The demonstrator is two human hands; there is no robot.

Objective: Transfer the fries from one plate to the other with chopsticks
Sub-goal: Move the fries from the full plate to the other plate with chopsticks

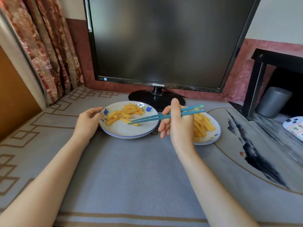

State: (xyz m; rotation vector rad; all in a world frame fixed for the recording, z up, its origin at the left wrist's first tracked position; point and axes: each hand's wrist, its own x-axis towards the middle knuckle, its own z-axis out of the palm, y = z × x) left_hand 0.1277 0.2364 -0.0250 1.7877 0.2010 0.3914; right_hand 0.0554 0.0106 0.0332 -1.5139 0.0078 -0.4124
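Note:
Two white plates with blue rims and flower prints stand side by side on the table. The left plate (pixel 124 131) carries several crinkle fries (pixel 126 113) in its far half. The right plate (pixel 213 136) holds a pile of fries (pixel 202 125), partly hidden by my right hand. My right hand (pixel 177 126) grips a pair of teal chopsticks (pixel 164 115); their tips lie over the left plate at a single fry (pixel 131 122). Whether the tips pinch that fry I cannot tell. My left hand (pixel 88 122) holds the left plate's near-left rim with curled fingers.
A dark Samsung monitor (pixel 164 43) on a round stand rises right behind the plates. A patterned grey cloth (pixel 131 169) covers the table. At the right are a black shelf frame (pixel 255 82), a grey cylinder (pixel 273 102) and a white controller-like object (pixel 295 126). Curtains hang at the left.

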